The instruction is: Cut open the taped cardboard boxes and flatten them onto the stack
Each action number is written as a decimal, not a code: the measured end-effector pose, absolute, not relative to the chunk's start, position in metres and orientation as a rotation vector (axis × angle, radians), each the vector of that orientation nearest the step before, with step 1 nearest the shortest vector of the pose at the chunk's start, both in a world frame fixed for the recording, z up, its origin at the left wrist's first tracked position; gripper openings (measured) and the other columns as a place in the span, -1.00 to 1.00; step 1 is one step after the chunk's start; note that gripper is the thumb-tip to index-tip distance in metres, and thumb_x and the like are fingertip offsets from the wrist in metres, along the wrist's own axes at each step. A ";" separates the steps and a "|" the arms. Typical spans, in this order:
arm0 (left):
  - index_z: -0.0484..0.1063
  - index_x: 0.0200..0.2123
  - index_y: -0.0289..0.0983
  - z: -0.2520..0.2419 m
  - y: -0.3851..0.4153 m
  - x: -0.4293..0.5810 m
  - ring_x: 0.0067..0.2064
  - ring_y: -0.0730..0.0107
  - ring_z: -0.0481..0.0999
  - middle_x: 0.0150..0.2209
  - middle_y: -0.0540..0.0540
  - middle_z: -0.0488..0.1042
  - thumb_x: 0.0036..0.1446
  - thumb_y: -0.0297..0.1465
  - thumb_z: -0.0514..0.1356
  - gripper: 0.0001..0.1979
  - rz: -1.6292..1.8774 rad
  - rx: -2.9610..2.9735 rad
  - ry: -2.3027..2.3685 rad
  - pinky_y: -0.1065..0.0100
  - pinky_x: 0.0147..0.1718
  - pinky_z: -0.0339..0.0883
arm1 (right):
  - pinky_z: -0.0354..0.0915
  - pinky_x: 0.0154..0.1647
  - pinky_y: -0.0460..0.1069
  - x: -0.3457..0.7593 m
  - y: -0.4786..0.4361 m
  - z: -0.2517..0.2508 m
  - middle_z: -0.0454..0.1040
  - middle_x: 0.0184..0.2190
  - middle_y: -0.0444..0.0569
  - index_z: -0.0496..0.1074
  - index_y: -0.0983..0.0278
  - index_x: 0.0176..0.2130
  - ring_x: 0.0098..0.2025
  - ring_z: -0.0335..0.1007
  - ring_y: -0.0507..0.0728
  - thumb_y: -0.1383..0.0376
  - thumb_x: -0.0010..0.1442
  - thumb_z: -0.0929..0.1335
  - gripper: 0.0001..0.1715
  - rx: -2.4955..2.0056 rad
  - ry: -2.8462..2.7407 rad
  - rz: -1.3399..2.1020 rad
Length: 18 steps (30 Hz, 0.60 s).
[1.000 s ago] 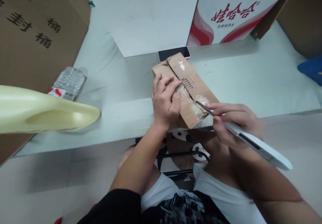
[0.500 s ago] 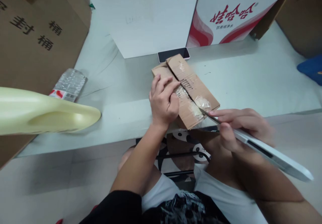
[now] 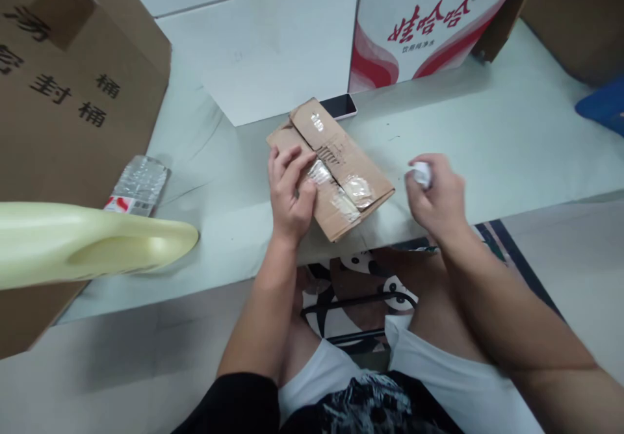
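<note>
A small brown cardboard box [image 3: 353, 151] lies slanted on the table, strips of clear tape across its top and a lengthwise seam between its flaps. My left hand [image 3: 292, 193] holds the box at its left side, fingers curved over the top. Right of the box and apart from it, my right hand [image 3: 436, 193] is closed around a white utility knife [image 3: 422, 175]. Only one end of the knife shows; its blade cannot be made out from here.
A phone [image 3: 344, 106] lies behind the box. Farther back stands a white carton with red print [image 3: 414, 44]. At left are a large brown carton [image 3: 53, 135], a clear plastic bottle [image 3: 141, 184] and a pale yellow plastic object [image 3: 97, 242]. Something blue [image 3: 604, 106] is at right.
The knife has left the box's seam; my right hand has lifted and turned it, so its end now faces up. The box is slightly turned, with my left hand still on it.
</note>
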<state>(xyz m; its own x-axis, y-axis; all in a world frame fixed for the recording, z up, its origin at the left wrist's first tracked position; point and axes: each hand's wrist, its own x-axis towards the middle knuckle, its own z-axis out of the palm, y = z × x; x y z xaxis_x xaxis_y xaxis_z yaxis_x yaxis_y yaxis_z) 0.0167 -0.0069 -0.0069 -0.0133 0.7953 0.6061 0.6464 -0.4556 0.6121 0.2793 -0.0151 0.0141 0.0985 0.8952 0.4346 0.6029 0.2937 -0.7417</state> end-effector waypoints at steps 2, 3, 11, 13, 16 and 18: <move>0.39 0.17 -0.08 -0.004 -0.011 0.016 0.44 -0.06 0.05 0.33 -0.16 0.21 0.27 0.04 0.03 -0.47 1.470 2.084 1.499 -0.16 0.41 -0.11 | 0.24 -0.46 -0.01 0.276 -0.002 0.002 0.32 -0.51 -0.18 0.36 0.17 -0.24 -0.52 0.23 0.03 0.08 0.21 0.34 -0.77 -1.382 -1.621 0.543; 0.34 0.21 -0.06 -0.001 -0.014 0.019 0.47 -0.10 -0.04 0.38 -0.16 0.12 0.23 0.10 0.06 -0.40 1.459 2.097 1.489 -0.18 0.40 -0.14 | 0.23 -0.48 -0.03 0.275 0.000 -0.003 0.31 -0.51 -0.19 0.36 0.18 -0.20 -0.53 0.22 0.02 0.05 0.23 0.33 -0.74 -1.327 -1.602 0.646; 0.06 0.36 -0.08 0.029 -0.034 0.050 0.48 -0.27 -0.15 0.43 -0.28 -0.01 -0.08 0.16 0.33 0.02 1.183 2.354 1.342 -0.27 0.39 -0.25 | 0.29 -0.42 -0.05 0.268 -0.014 -0.008 0.43 -0.26 -0.08 0.35 0.17 -0.09 -0.34 0.36 0.06 -0.27 0.09 0.37 -0.33 -1.089 -1.568 0.955; 0.06 0.36 -0.07 0.031 -0.035 0.052 0.48 -0.28 -0.16 0.43 -0.28 0.00 -0.09 0.15 0.34 0.02 1.139 2.349 1.338 -0.28 0.39 -0.21 | 0.32 -0.36 -0.03 0.266 -0.015 -0.006 0.41 -0.24 -0.07 0.35 0.16 -0.08 -0.29 0.37 0.09 -0.29 0.04 0.39 -0.29 -1.111 -1.571 0.903; 0.11 0.32 -0.03 0.036 -0.035 0.054 0.47 -0.25 -0.09 0.41 -0.23 0.06 -0.07 0.13 0.35 -0.06 1.127 2.318 1.351 -0.24 0.39 -0.16 | 0.36 -0.27 0.02 0.263 -0.017 -0.004 0.39 -0.24 -0.06 0.35 0.15 -0.07 -0.21 0.38 0.13 -0.34 -0.03 0.39 -0.21 -1.109 -1.582 0.850; 0.15 0.30 -0.02 0.038 -0.036 0.057 0.46 -0.21 -0.03 0.39 -0.21 0.11 -0.05 0.11 0.35 -0.10 1.165 2.282 1.381 -0.21 0.39 -0.10 | 0.38 -0.23 0.03 0.261 -0.018 -0.004 0.37 -0.22 -0.06 0.33 0.14 -0.04 -0.18 0.38 0.14 -0.36 -0.05 0.38 -0.17 -1.088 -1.601 0.880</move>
